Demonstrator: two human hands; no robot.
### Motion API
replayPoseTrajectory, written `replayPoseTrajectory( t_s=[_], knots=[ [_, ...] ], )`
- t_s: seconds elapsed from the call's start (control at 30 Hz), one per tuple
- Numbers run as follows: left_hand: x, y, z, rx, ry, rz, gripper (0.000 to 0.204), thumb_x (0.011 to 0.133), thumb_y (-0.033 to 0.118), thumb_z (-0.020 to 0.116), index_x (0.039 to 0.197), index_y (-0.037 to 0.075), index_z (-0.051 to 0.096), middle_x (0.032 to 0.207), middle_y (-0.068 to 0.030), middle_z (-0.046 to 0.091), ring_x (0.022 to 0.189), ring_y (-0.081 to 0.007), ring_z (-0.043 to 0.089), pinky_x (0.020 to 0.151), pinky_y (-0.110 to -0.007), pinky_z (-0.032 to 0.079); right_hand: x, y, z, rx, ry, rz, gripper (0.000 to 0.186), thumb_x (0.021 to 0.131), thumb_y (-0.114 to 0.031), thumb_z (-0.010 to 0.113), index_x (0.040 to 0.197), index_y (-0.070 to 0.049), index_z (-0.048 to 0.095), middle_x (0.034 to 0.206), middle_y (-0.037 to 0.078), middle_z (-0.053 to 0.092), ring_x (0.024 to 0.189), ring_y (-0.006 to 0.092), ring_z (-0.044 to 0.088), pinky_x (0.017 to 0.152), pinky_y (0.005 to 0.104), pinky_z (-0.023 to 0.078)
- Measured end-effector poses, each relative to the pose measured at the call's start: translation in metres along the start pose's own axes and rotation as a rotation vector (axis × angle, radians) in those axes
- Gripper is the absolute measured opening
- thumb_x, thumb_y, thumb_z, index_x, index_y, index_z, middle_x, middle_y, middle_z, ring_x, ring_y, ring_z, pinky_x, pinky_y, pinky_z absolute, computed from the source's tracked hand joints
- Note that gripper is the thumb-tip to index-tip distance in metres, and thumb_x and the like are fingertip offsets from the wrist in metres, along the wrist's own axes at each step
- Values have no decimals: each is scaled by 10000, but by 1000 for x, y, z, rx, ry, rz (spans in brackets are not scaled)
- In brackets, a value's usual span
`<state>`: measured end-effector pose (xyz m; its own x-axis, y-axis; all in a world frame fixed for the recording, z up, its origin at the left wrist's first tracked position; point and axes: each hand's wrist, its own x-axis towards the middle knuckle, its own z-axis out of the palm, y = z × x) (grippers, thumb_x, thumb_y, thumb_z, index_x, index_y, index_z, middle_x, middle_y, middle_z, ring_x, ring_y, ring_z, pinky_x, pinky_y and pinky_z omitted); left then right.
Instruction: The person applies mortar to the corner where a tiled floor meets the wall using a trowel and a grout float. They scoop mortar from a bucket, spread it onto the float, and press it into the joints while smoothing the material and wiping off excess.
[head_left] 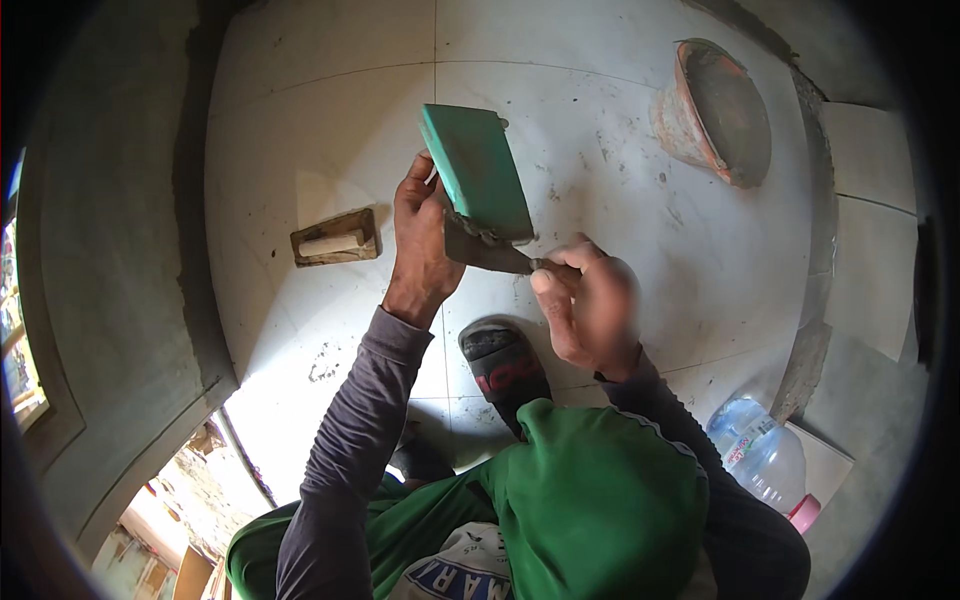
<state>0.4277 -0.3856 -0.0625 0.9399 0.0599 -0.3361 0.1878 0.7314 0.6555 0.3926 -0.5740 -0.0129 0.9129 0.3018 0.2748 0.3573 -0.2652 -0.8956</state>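
Observation:
My left hand [418, 225] is closed at the left edge of a green rectangular slab [485, 170], which is tilted up off the floor. Its underside and most of my left fingers are hidden. Grey mortar clings along the slab's lower edge. Against that edge lies the dark metal blade of a trowel [487, 252]. My right hand [592, 305], partly blurred, is closed around the trowel's handle end, with the thumb on top.
A wooden float [335, 238] lies on the tiled floor at left. A mortar-stained bucket [690, 120] leans on its side at far right. Near my right elbow rests a large clear bottle [755, 455] with a pink cap. My foot [503, 365] is below the hands.

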Motion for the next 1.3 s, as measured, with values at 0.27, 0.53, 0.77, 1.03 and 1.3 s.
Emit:
replayPoseTrajectory(
  t_s=[0.27,0.53,0.77,1.03,1.3],
  knots=[
    [-13,0,-1,-57,-187,-155,337,1003,-7,490,1312,-10,625,1081,-106,737,840,-143,720,753,-279,624,28,47,-22,-52,118,125,154,959,-102,692,905,11,602,706,-9,548,648,47,492,581,234,426],
    [-18,-14,-9,-352,-23,-340,226,1000,9,509,1197,-25,614,1069,-112,709,861,-179,729,767,-317,643,29,13,-24,795,181,571,222,1049,-244,557,943,-60,619,802,31,589,574,64,452,468,218,307],
    [-23,-27,-28,-528,-55,-416,289,1069,253,509,1216,21,599,1122,-113,702,968,-233,729,845,-350,640,3,38,-25,1325,-220,769,221,1065,-241,546,933,-72,599,830,82,618,540,85,446,432,231,290],
    [6,2,-42,-470,-222,-188,353,1071,289,511,1281,12,577,1196,-140,683,1060,-267,709,915,-388,624,-19,19,-37,335,102,513,169,1033,-173,603,1003,-10,631,842,77,646,599,92,523,508,235,409],
    [-12,-4,14,-207,-321,-85,238,1051,175,554,1238,29,575,1114,-105,690,942,-179,702,802,-306,625,5,-15,-63,-340,10,-84,226,817,41,743,1040,58,711,860,134,660,707,225,642,658,314,539]
  ],
)
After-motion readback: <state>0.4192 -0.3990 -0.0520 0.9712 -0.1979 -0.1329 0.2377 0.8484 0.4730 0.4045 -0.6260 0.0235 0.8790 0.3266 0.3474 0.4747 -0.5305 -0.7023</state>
